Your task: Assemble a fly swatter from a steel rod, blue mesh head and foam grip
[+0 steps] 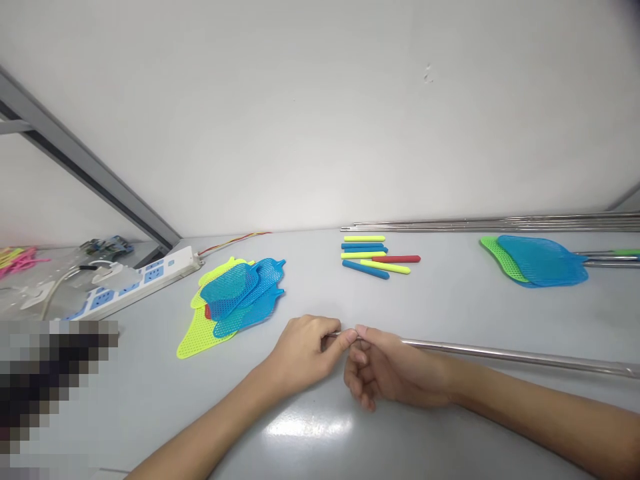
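A long shiny metal rod (505, 354) runs from between my hands out to the right edge, thicker toward the right. My left hand (307, 350) is closed on its thin left end, with thumb and fingers pinching it. My right hand (387, 370) pinches the same rod just beside the left thumb, its other fingers curled loosely below. The fingers partly hide the rod's tip. Left of my hands lies a pile of perforated fly swatter heads, with blue ones (230, 290) over yellow ones (197, 337). Beyond my hands are several coloured plastic handle sleeves: blue (365, 269), yellow (364, 239) and red (403, 259).
Several thin metal rods (480, 225) lie along the wall. At right, fly swatters with a blue head (545, 261) and a green head (500, 257) have metal shafts attached. A white power strip (165, 267) with plugs and cables stands at left, near a grey metal frame (100, 167).
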Available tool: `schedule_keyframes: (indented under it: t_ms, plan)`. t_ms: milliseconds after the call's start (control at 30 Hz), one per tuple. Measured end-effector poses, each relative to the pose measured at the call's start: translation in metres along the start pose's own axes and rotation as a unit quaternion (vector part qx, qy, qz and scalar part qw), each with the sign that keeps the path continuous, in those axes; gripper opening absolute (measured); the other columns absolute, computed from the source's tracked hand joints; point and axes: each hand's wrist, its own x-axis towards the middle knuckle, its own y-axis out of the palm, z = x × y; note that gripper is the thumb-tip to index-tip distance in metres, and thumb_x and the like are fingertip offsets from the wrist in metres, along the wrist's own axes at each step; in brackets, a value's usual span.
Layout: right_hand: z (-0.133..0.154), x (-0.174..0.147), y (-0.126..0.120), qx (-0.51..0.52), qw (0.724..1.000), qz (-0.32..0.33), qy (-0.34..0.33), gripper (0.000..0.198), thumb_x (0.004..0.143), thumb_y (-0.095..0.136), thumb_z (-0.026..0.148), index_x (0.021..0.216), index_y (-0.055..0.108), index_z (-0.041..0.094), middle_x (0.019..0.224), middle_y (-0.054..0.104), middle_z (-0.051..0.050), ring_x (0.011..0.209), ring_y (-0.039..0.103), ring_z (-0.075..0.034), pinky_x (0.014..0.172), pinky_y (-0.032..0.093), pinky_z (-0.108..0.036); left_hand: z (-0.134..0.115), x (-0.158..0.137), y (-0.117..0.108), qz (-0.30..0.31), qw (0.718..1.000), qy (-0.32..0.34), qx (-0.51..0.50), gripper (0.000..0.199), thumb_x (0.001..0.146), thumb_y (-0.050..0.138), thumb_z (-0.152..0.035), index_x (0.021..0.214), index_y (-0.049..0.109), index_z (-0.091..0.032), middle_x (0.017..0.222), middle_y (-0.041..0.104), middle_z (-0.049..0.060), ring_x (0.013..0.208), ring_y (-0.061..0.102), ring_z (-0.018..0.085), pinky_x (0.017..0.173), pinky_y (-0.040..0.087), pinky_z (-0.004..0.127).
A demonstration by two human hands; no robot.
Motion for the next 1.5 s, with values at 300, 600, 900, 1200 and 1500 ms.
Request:
schedule_keyframes:
  t_ms: [300, 600, 900, 1200, 1500]
  plan:
    - [-0.003, 0.003, -0.002, 0.037, 0.998, -0.040, -0.023, 0.046, 0.082, 0.027, 0.057, 0.073, 0.045, 0.016, 0.065, 0.053, -0.003, 0.058, 0.049, -0.014, 0.060, 0.033, -0.027, 0.009, 0.001, -0.003, -0.041, 0.998, -0.023, 0.033, 0.038, 0.083, 0.033, -0.049, 0.059, 0.036, -0.018, 0.059, 0.045, -0.002, 0.056, 0.041, 0.012, 0.050, 0.024, 0.023]
    - [-0.002, 0.002, -0.003, 0.037, 0.998, -0.037, -0.023, 0.045, 0.083, 0.027, 0.053, 0.075, 0.049, 0.015, 0.067, 0.052, -0.004, 0.058, 0.049, -0.014, 0.060, 0.033, -0.027, 0.015, 0.000, -0.004, -0.024, 0.993, -0.095, 0.063, 0.041, 0.079, 0.039, -0.048, 0.051, 0.036, -0.018, 0.049, 0.043, -0.002, 0.046, 0.035, 0.011, 0.044, 0.016, 0.024]
    - [-0.001, 0.000, -0.003, 0.033, 0.998, -0.041, -0.019, 0.037, 0.083, 0.031, 0.045, 0.074, 0.050, 0.014, 0.067, 0.052, -0.004, 0.059, 0.049, -0.014, 0.061, 0.033, -0.028, 0.013, 0.003, 0.005, -0.018, 0.995, -0.094, -0.005, 0.049, 0.077, 0.041, -0.049, 0.045, 0.024, -0.016, 0.042, 0.020, -0.005, 0.042, 0.021, 0.007, 0.043, 0.013, 0.025]
    - [0.002, -0.003, 0.000, 0.037, 0.998, -0.056, -0.004, 0.032, 0.083, 0.038, 0.041, 0.076, 0.052, 0.013, 0.068, 0.050, -0.002, 0.059, 0.046, -0.012, 0.061, 0.032, -0.026, 0.012, 0.001, 0.006, -0.017, 0.995, -0.093, -0.019, 0.045, 0.077, 0.041, -0.043, 0.045, 0.026, -0.015, 0.044, 0.019, -0.005, 0.043, 0.021, 0.007, 0.043, 0.013, 0.023]
    - [0.004, -0.005, 0.002, 0.028, 0.998, -0.054, -0.012, 0.031, 0.085, 0.039, 0.039, 0.074, 0.052, 0.013, 0.067, 0.049, -0.002, 0.059, 0.044, -0.011, 0.060, 0.032, -0.026, 0.006, 0.000, 0.005, -0.011, 0.998, -0.048, -0.031, 0.048, 0.082, 0.032, -0.048, 0.047, 0.030, -0.016, 0.044, 0.024, -0.005, 0.043, 0.024, 0.007, 0.044, 0.014, 0.023]
